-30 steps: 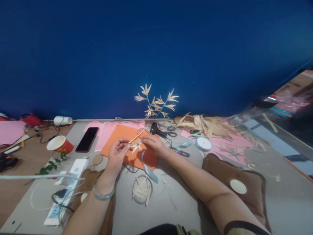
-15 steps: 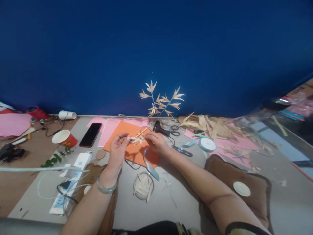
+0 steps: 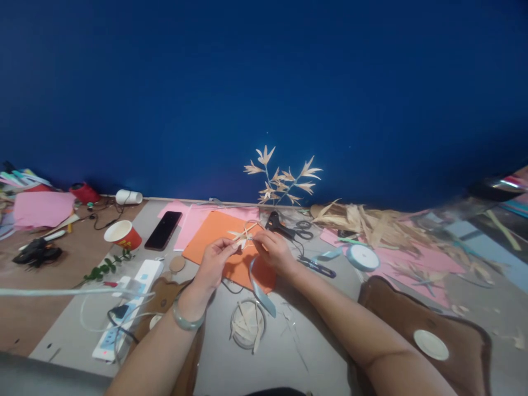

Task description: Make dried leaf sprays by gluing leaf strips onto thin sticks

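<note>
My left hand, with a bracelet at the wrist, pinches the pale pointed tips of a dried husk flower. My right hand is closed at the flower's other end; its fingers hide what lies between them. A light blue ribbon hangs below the right hand, its upper end hidden. Both hands are over an orange sheet. Nearer to me, a round dish contains cut pale husk strips. Finished-looking husk flowers on blue stems stand upright behind my hands.
At right are a glue gun, scissors, pliers-like tool, ribbon roll and dried husks. At left lie a phone, paper cup, power strip and greenery. Brown cushions lie under my forearms.
My left hand has come in closer to my right, its fingers now pinched at the flower's tips. The camera view has turned slightly left and up, so everything appears shifted right and down.
</note>
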A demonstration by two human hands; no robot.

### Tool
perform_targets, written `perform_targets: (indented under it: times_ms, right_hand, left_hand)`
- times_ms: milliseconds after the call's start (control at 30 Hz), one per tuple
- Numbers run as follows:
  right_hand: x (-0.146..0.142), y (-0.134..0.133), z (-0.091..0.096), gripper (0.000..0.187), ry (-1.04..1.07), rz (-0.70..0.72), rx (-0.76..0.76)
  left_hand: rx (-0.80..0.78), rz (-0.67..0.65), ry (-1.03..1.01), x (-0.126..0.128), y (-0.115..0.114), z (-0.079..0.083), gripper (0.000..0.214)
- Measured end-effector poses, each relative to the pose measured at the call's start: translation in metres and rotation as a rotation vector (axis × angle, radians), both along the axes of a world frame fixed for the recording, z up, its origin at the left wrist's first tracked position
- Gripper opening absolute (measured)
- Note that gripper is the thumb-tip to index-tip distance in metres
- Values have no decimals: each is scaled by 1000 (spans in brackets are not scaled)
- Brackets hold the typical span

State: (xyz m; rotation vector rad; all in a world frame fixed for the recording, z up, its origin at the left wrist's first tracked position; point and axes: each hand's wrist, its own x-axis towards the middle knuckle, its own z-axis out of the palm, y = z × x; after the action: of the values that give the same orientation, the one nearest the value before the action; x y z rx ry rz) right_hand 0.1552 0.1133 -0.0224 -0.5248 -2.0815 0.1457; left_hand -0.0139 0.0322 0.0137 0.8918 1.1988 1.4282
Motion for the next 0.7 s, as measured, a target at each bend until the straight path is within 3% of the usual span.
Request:
perform_targets:
  times_ms: [200, 333, 500, 700]
  right_hand:
    - [0, -1, 7, 12, 42, 37, -68]
    - [-1, 0, 2, 12, 11, 51, -79]
    - [-1, 3, -5, 13, -17, 102, -58]
    - [1, 4, -1, 15, -77, 189, -48]
  left_hand:
    - [-70, -125, -139, 0, 1, -7, 17]
    - [-57, -66, -148, -1, 2, -8, 18]
    - [-8, 16, -206, -7, 1, 2, 23]
    - [-20, -36, -85, -10, -3, 15, 21]
